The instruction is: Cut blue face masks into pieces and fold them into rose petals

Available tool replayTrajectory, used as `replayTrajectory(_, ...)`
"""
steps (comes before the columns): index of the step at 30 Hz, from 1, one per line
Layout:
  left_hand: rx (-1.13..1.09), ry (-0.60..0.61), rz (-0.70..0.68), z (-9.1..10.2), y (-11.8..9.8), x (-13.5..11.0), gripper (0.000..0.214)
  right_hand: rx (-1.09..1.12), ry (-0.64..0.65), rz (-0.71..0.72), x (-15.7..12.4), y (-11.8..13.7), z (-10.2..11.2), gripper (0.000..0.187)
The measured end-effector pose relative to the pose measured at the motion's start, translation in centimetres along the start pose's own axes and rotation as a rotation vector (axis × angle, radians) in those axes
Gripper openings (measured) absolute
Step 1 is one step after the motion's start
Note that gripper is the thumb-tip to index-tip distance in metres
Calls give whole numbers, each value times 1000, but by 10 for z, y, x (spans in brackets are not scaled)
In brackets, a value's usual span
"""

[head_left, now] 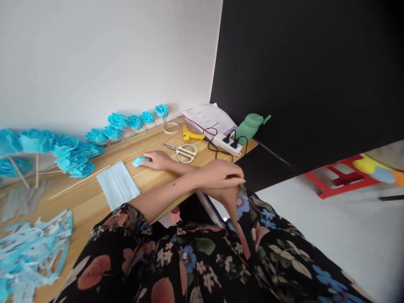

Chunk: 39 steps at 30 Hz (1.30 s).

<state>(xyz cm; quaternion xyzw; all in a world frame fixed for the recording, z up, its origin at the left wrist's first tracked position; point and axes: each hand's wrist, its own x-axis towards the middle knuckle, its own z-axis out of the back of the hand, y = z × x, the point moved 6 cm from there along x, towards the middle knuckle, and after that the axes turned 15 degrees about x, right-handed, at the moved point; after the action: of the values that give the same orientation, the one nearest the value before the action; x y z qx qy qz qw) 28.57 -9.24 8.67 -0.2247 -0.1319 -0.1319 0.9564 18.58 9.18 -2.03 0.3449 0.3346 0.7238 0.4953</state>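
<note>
My left hand (222, 173) reaches across my right forearm. Its fingers are curled at the cuff of my right floral sleeve (243, 198) and seem to grip the fabric. Beyond it, on the wooden table, my right hand (155, 160) pinches a small light blue folded piece (139, 161), partly hidden by the fingers. Beside that hand lie white-handled scissors (184, 152), blades pointing left. Nearer to me is a flat light blue face mask (117, 185).
Blue artificial roses (71, 151) line the wall. Cut blue and white strips (34, 252) pile at left, near a thin stick (78, 182). Farther right are a tape roll (171, 128), yellow glue gun (192, 134), power strip (227, 144), papers (206, 115) and green bottle (249, 127). A red stool (341, 176) stands right.
</note>
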Motion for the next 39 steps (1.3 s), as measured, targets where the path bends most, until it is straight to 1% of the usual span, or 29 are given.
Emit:
replayTrajectory(3, 50, 8, 57, 4, 19, -12, 35, 2, 2, 63, 0, 3, 0, 33)
replayTrajectory(5, 55, 31, 34, 4, 16, -12, 32, 1, -2, 66, 0, 2, 0, 33)
replayTrajectory(7, 40, 62, -54, 2, -1, -4, 28, 1, -5, 50, 2, 0, -1, 33)
replayTrajectory(9, 30, 63, -138, 0, -24, 9, 29, 2, -9, 27, 2, -1, -1, 33)
replayTrajectory(11, -36, 84, -288, -3, -53, 21, 29, 1, -20, 12, 3, -2, -1, 33)
replayTrajectory(13, -126, 74, -397, -3, -74, 26, 30, -1, -26, 17, 3, -2, -1, 33)
replayTrajectory(14, -149, 50, -401, -3, -79, 26, 31, -1, -28, 25, 3, -2, -1, 33)
replayTrajectory(15, -153, 13, -376, -1, -79, 25, 31, -2, -27, 34, 3, -1, -1, 33)
replayTrajectory(17, -107, -81, -257, 2, -71, 16, 32, -4, -23, 45, 4, -1, -1, 34)
replayTrajectory(19, -36, -170, -124, 5, -54, 2, 30, -7, -27, 40, 4, -2, 0, 34)
replayTrajectory(21, 49, -189, -22, 6, -35, -15, 30, -6, -36, 42, 4, -2, 0, 33)
replayTrajectory(23, 146, -138, 28, 5, -18, -29, 38, 1, -43, 60, 4, 0, 1, 31)
replayTrajectory(24, 188, -110, 78, 6, -8, -34, 40, 3, -45, 69, 3, 1, 1, 31)
replayTrajectory(25, 207, -53, 121, 6, 0, -38, 42, 4, -46, 76, 3, 2, 1, 31)
replayTrajectory(27, 178, 95, 196, 4, 10, -41, 48, 3, -52, 82, 2, 4, 2, 31)
replayTrajectory(29, 109, 265, 248, -1, 9, -37, 53, 5, -59, 77, 2, 5, 2, 31)
replayTrajectory(31, 85, 381, 231, -5, -7, -25, 57, 11, -63, 69, 3, 4, 2, 30)
replayTrajectory(32, 83, 406, 214, -7, -18, -16, 61, 15, -64, 62, 3, 3, 2, 30)
replayTrajectory(34, 26, 434, 106, -12, -49, 2, 64, 20, -67, 42, 4, 1, 2, 31)
replayTrajectory(35, -25, 432, 27, -13, -66, 10, 59, 21, -68, 34, 4, 0, 3, 32)
replayTrajectory(36, -84, 411, -75, -13, -84, 17, 48, 19, -68, 29, 4, -1, 3, 34)
replayTrajectory(37, -148, 366, -148, -11, -99, 22, 41, 15, -66, 29, 4, -2, 3, 35)
replayTrajectory(39, -258, 329, -265, -8, -120, 25, 37, 9, -58, 37, 4, -3, 2, 37)
